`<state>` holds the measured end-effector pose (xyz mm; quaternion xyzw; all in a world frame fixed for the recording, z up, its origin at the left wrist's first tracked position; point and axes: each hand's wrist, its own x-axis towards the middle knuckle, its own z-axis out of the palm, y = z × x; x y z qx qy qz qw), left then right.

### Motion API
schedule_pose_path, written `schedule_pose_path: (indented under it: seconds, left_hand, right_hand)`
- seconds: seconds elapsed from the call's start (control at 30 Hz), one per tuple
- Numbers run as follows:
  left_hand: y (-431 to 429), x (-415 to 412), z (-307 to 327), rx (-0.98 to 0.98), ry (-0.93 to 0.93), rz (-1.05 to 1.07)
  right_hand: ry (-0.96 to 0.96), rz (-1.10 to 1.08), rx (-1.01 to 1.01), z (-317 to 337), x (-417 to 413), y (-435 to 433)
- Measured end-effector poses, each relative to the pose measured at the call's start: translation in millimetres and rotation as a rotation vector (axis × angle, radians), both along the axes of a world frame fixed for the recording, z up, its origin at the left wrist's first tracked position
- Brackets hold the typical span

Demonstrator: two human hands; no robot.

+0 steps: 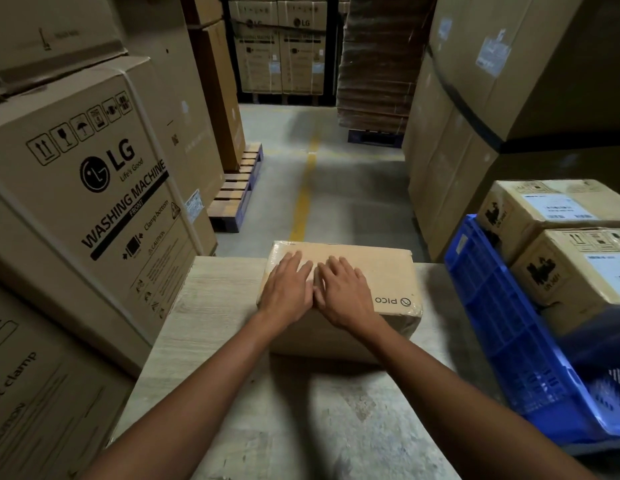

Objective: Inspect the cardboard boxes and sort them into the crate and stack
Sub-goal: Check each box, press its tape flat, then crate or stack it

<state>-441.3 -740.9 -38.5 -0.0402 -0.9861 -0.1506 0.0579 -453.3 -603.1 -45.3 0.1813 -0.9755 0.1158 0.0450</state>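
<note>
A taped cardboard box printed "PICO" lies at the far end of a pale wooden table. My left hand and my right hand lie flat side by side on its top, fingers straight and spread over the middle seam. A blue plastic crate stands at the table's right side. Two labelled cardboard boxes sit just behind the crate; whether they rest inside it I cannot tell.
Large washing-machine cartons wall in the left side, and tall cartons the right. A concrete aisle with a yellow line runs ahead. Wooden pallets lie at its left, flattened cardboard is stacked at the back.
</note>
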Motion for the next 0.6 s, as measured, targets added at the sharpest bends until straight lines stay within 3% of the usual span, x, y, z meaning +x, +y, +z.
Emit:
schedule_pose_path:
  seconds: [0.1,0.33,0.6]
  left_hand:
    - [0.6,-2.9,-5.8,-0.02,-0.068,0.019]
    - [5.1,-17.7,8.4,-0.184,-0.026,0.015]
    - [52.7,-21.7,5.7,0.013,-0.086,-0.135]
  right_hand:
    - [-0.01,0.017,0.069,-5.9,-2.0,4.7]
    - [-0.098,0.034,0.172,24.1,-19.8,6.1]
    - [-0.068,-0.183,0.083,6.1,-5.8,51.8]
